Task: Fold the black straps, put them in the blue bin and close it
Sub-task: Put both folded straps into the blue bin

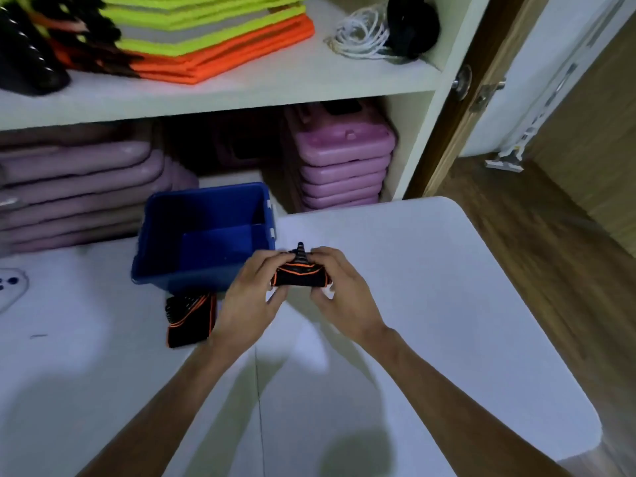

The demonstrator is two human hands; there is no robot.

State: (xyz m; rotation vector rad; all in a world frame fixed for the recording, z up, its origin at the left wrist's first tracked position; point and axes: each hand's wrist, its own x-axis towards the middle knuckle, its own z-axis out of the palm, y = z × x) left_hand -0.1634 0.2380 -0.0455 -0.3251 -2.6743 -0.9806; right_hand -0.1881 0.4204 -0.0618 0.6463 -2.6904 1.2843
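Note:
A black strap with orange edging [298, 275] is held folded into a short bundle just above the white table [447, 287]. My left hand [251, 297] grips its left end and my right hand [340, 290] grips its right end. A striped tip of the strap sticks up between my fingers. A second black and orange strap [189, 320] lies folded on the table, left of my left wrist. The blue bin [203, 235] stands open just behind it, with no lid on it and nothing visible inside.
White shelves [241, 94] rise behind the table. Pink cases [344, 166] are stacked on the lower shelf, folded neon vests [206, 39] and a white cord [361, 39] on the upper one. A wooden door [481, 98] and wood floor lie to the right. A white plate-like object [10, 287] sits far left.

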